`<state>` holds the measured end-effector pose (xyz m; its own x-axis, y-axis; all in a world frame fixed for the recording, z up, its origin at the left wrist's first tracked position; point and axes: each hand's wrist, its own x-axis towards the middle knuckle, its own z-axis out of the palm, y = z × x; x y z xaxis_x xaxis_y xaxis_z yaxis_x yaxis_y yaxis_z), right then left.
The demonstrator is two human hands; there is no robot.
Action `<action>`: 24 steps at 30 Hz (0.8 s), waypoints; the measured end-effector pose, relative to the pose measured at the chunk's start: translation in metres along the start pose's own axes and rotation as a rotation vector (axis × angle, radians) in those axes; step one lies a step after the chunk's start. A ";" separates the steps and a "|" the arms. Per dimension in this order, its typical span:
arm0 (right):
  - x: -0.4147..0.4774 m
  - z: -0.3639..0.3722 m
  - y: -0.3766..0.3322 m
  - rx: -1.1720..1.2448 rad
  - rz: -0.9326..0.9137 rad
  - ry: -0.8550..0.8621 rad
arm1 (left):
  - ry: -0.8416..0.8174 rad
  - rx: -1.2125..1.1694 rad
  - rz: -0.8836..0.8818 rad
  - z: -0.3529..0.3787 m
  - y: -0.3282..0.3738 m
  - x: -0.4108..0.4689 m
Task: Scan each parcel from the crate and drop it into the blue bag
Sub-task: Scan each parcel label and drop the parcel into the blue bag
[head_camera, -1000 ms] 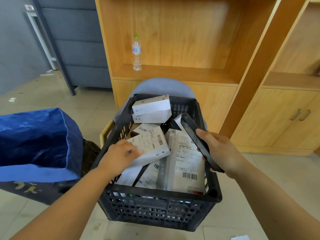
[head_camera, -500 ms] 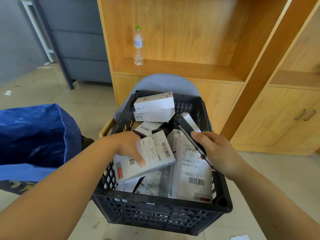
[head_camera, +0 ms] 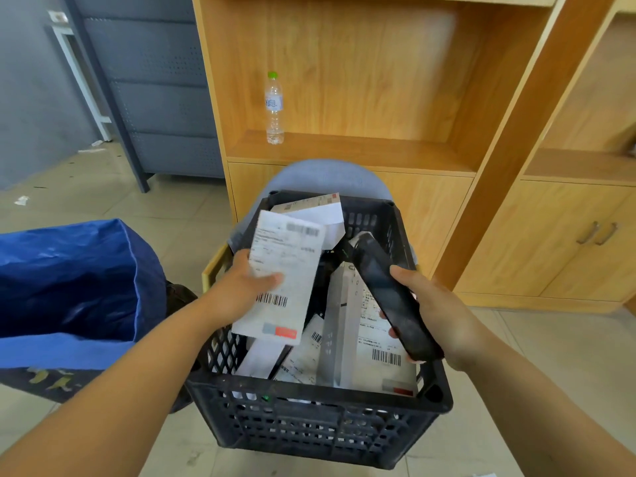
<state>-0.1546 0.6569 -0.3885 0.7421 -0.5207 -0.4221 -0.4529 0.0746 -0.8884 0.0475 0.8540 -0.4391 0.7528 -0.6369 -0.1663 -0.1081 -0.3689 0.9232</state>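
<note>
At the centre of the frame the left hand (head_camera: 246, 287) has lifted a white parcel (head_camera: 284, 277) clear of the pile in the black crate (head_camera: 320, 418) and now grips it by its left edge, label up, while the right hand (head_camera: 437, 311) stays closed around a dark scanner (head_camera: 389, 297) tilted just beside it, so the scan looks imminent. The label shows barcodes and a red patch, its print too blurred to read. At left the blue bag (head_camera: 69, 280) gapes open; the bottle (head_camera: 274, 108) on the shelf beyond bears an unreadable label.
</note>
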 end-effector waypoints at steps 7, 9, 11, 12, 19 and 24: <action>-0.017 -0.001 -0.007 0.095 0.050 -0.091 | 0.270 -0.172 0.051 0.008 0.014 -0.023; -0.020 0.004 -0.011 0.002 0.013 -0.072 | 0.321 -0.139 0.069 0.008 0.010 -0.026; -0.021 0.009 -0.015 -0.162 -0.079 -0.041 | 0.363 -0.111 0.100 0.008 0.009 -0.029; -0.020 0.011 -0.016 -0.283 -0.141 -0.026 | 0.378 -0.099 0.112 0.008 0.008 -0.030; -0.023 0.010 -0.022 -0.819 -0.395 0.046 | 0.418 -0.026 0.153 0.006 0.009 -0.031; -0.018 0.006 -0.021 -0.911 -0.427 0.054 | 0.430 0.040 0.156 0.007 0.010 -0.032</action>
<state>-0.1554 0.6700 -0.3637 0.9174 -0.3915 -0.0717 -0.3762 -0.7941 -0.4774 0.0179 0.8663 -0.4271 0.9256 -0.3515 0.1401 -0.2601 -0.3219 0.9104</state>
